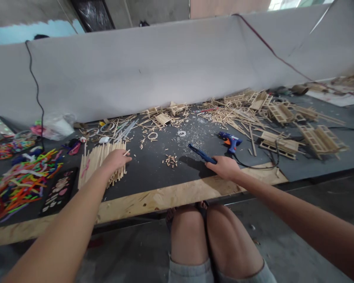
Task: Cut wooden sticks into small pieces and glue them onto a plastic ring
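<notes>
My left hand (115, 158) rests on a stack of thin wooden sticks (92, 162) on the dark table and pinches one stick (126, 152) between its fingers. My right hand (225, 167) is closed round the handle of a blue cutting tool (201, 153), whose tip lies on the table pointing left and away. A small heap of cut stick pieces (171, 160) sits between my two hands. A blue glue gun (230, 141) with an orange trigger lies just beyond my right hand, its black cord running right.
Loose sticks and small ladder-like stick frames (279, 145) are strewn over the back and right of the table. Coloured pipe cleaners (20, 181) and a dark tray (59, 190) lie left. A grey cloth wall (165, 67) backs the table. A wooden strip (165, 196) edges the front, above my knees.
</notes>
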Demonstrator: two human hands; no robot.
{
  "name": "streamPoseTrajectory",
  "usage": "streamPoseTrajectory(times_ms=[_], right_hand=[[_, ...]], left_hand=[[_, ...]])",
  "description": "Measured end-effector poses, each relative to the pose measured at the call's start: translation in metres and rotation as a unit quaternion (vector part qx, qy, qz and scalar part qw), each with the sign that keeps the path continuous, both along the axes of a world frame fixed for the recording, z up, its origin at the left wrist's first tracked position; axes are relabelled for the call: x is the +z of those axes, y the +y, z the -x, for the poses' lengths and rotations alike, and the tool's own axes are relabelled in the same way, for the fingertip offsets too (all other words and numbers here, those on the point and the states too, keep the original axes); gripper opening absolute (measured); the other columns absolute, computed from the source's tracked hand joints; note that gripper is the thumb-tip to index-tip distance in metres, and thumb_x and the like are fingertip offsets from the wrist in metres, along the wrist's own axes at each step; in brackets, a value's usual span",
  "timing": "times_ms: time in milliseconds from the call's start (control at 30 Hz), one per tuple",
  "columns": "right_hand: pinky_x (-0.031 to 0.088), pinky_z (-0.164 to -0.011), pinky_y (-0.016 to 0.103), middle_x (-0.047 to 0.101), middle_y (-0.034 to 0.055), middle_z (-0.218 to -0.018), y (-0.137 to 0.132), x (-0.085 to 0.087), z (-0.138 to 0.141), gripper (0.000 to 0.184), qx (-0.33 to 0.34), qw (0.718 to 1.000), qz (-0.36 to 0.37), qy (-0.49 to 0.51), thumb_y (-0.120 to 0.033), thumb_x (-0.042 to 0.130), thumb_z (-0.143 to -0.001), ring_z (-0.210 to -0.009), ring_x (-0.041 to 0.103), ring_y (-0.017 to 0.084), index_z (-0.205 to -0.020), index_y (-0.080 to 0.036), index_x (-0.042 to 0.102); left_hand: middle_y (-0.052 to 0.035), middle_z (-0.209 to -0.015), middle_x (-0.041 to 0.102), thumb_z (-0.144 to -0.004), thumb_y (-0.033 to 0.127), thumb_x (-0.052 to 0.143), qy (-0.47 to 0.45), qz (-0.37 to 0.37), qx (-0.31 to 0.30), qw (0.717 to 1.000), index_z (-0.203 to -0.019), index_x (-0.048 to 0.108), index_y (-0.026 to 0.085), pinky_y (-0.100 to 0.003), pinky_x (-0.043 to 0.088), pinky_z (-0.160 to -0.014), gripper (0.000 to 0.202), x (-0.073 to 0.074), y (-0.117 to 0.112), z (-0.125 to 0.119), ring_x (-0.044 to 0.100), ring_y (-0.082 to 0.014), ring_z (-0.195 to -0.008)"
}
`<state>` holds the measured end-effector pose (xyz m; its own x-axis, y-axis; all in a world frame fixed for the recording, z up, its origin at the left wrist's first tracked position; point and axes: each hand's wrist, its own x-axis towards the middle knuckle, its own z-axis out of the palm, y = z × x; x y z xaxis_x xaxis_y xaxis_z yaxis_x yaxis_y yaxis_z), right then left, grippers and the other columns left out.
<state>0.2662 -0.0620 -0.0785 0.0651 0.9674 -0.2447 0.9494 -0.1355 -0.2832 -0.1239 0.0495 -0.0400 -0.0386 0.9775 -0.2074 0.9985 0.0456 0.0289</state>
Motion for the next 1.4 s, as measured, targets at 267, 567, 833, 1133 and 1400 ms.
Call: streamPoseTrajectory(times_ms=[267, 567, 833, 1133, 1400], right_hand=[[0.035, -0.061, 0.027, 0.068, 0.0104, -0.096, 0.000, -0.001, 0.000, 0.048, 0.007, 1.000, -0.012, -0.003, -0.054, 0.035, -0.082, -0.087, 0.062, 0.025, -0.090, -0.019, 0.066], [0.034, -0.060, 0.027, 0.068, 0.0109, -0.093, 0.002, -0.005, -0.002, 0.049, 0.013, 1.000, -0.014, -0.002, -0.054, 0.034, -0.082, -0.087, 0.062, 0.025, -0.089, -0.018, 0.066], [0.034, -0.059, 0.027, 0.068, 0.0088, -0.092, 0.004, -0.010, -0.003, 0.048, 0.007, 1.000, -0.018, -0.007, -0.056, 0.034, -0.080, -0.083, 0.062, 0.024, -0.088, -0.020, 0.065], [0.036, -0.060, 0.028, 0.068, 0.0087, -0.092, 0.004, -0.012, -0.004, 0.048, 0.013, 1.000, -0.026, -0.012, -0.056, 0.034, -0.080, -0.083, 0.062, 0.025, -0.088, -0.021, 0.066], [0.036, -0.060, 0.027, 0.068, 0.0082, -0.092, 0.007, -0.015, -0.005, 0.049, 0.010, 1.000, -0.026, -0.013, -0.057, 0.034, -0.080, -0.083, 0.062, 0.024, -0.088, -0.022, 0.066]], left_hand=[[-0.0140, -0.098, 0.068, -0.076, 0.041, 0.045, 0.027, -0.031, 0.012, 0.999, -0.092, 0.065, 0.018, -0.028, 0.042, -0.065, 0.034, -0.020, -0.001, -0.018, 0.062, -0.0272, -0.090], [-0.0114, -0.094, 0.069, -0.075, 0.036, 0.051, 0.019, -0.035, 0.005, 0.999, -0.090, 0.069, 0.021, -0.028, 0.042, -0.064, 0.027, -0.026, -0.001, -0.013, 0.063, -0.0255, -0.086], [-0.0082, -0.097, 0.070, -0.073, 0.030, 0.054, 0.003, -0.020, 0.009, 1.000, -0.095, 0.067, 0.019, -0.025, 0.042, -0.067, 0.028, -0.034, 0.008, -0.006, 0.063, -0.0217, -0.086], [-0.0100, -0.099, 0.069, -0.073, 0.033, 0.054, 0.018, -0.026, 0.027, 0.999, -0.096, 0.067, 0.016, -0.025, 0.042, -0.065, 0.031, -0.030, 0.012, 0.000, 0.063, -0.0231, -0.088], [-0.0127, -0.092, 0.070, -0.071, 0.034, 0.056, 0.021, -0.033, 0.014, 0.999, -0.093, 0.069, 0.016, -0.028, 0.043, -0.068, 0.031, -0.029, 0.022, -0.027, 0.063, -0.0253, -0.084]])
